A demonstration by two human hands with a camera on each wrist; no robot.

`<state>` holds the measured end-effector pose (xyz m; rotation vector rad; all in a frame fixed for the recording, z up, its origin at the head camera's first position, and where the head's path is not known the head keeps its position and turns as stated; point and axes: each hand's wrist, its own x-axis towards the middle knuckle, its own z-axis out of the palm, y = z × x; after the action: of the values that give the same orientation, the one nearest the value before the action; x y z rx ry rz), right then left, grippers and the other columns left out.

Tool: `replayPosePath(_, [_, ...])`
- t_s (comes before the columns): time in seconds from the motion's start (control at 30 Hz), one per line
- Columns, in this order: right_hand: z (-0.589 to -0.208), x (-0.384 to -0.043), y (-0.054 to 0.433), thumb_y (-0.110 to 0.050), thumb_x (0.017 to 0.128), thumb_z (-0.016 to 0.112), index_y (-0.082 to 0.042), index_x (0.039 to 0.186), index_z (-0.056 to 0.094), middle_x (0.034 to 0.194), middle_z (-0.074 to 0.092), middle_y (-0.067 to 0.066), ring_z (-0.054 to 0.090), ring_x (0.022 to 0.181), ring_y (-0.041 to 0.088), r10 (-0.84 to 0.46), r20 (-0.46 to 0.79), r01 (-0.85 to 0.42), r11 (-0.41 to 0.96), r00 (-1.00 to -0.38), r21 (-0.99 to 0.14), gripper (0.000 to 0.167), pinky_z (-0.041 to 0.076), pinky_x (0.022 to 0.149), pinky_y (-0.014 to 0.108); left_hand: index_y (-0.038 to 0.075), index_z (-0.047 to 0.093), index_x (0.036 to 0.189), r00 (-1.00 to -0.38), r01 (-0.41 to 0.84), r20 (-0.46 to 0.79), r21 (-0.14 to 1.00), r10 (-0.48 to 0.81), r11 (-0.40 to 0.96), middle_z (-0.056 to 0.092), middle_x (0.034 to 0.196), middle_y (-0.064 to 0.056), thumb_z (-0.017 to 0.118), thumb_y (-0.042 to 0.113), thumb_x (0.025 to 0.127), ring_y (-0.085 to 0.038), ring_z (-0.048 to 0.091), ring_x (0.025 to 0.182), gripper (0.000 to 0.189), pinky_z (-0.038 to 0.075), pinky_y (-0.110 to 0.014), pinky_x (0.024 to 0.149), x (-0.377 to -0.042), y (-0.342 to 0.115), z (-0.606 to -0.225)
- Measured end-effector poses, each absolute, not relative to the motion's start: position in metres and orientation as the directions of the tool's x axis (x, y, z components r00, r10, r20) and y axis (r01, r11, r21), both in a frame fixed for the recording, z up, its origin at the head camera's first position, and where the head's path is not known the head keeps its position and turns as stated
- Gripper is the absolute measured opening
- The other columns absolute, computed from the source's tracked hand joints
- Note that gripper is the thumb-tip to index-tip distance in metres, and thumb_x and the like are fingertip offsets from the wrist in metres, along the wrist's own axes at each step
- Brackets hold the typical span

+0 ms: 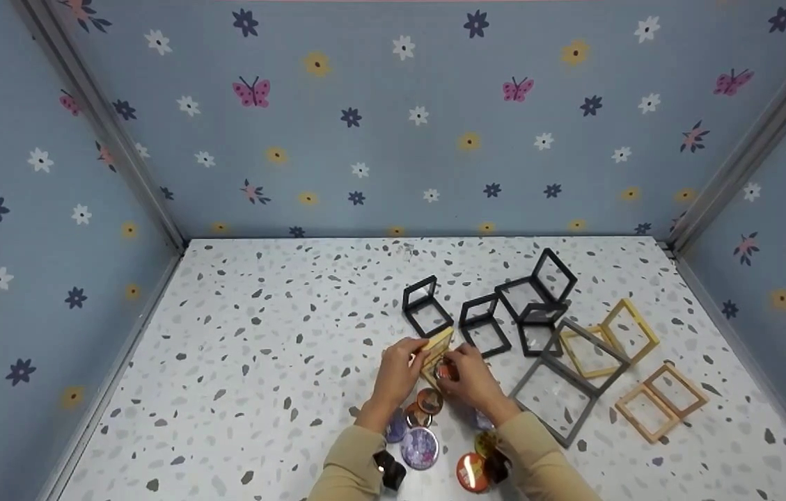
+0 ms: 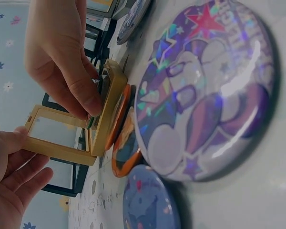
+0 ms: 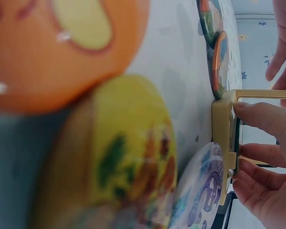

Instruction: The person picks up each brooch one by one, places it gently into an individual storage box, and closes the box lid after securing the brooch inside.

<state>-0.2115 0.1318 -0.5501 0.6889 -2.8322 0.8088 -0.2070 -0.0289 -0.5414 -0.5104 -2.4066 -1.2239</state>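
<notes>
No whole word can be read for sure. The big purple badge (image 2: 200,95) has some big letters running along its edge. They are turned on their side, and a bright shine lies across the badge, so the word is not clear. The round red badge (image 1: 472,474) has light marks on it, too small to tell if they are letters.

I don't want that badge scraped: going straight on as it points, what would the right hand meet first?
Pinching the badge, the right hand would probably meet the lower half of the open yellow frame first; they may already touch, depth is unclear.
</notes>
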Motion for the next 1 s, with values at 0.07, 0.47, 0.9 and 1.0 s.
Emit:
replayPosePath(0.07, [-0.5500,-0.2115,0.1315,-0.016,0.067,0.073,0.003,0.093,0.062,0.081,0.046,0.006,0.042,0.074,0.019,-0.393,0.227,-0.454,0.754,-0.891,-0.475,0.034,0.041,0.062,0.032,0.001,0.066,0.095,-0.863,0.473,0.487,0.681,0.137,0.559,0.064,0.083,-0.004,0.063,0.006,0.080,-0.014,0.059,0.075,0.017,0.045,-0.031,0.068,-0.2070,-0.0286,-0.5413])
replayPosePath(0.47, [-0.5518,-0.2131,0.1320,-0.018,0.071,0.072,0.003,0.096,0.062,0.081,0.046,0.006,0.041,0.072,0.017,-0.407,0.223,-0.464,0.764,-0.886,-0.449,0.034,0.038,0.060,0.030,0.001,0.066,0.095,-0.876,0.451,0.463,0.690,0.133,0.566,0.063,0.083,-0.003,0.063,0.006,0.080,-0.013,0.059,0.076,0.017,0.044,-0.032,0.069,-0.2063,-0.0283,-0.5401])
replayPosePath(0.9, [-0.5536,-0.2099,0.1365,-0.017,0.066,0.075,0.004,0.103,0.059,0.084,0.045,0.007,0.043,0.074,0.019,-0.412,0.262,-0.488,0.739,-0.873,-0.465,0.046,0.041,0.063,0.033,0.000,0.066,0.094,-0.863,0.475,0.485,0.688,0.139,0.548,0.063,0.081,-0.004,0.063,0.006,0.079,-0.014,0.059,0.074,0.016,0.047,-0.026,0.065,-0.2073,-0.0284,-0.5413])
replayPosePath(1.0, [-0.5524,-0.2079,0.1379,-0.018,0.064,0.076,0.003,0.105,0.058,0.086,0.046,0.008,0.044,0.076,0.021,-0.407,0.249,-0.477,0.741,-0.879,-0.473,0.049,0.042,0.065,0.035,0.000,0.066,0.094,-0.870,0.463,0.474,0.693,0.136,0.553,0.063,0.081,-0.004,0.063,0.007,0.080,-0.014,0.059,0.074,0.016,0.046,-0.027,0.065,-0.2072,-0.0284,-0.5413])
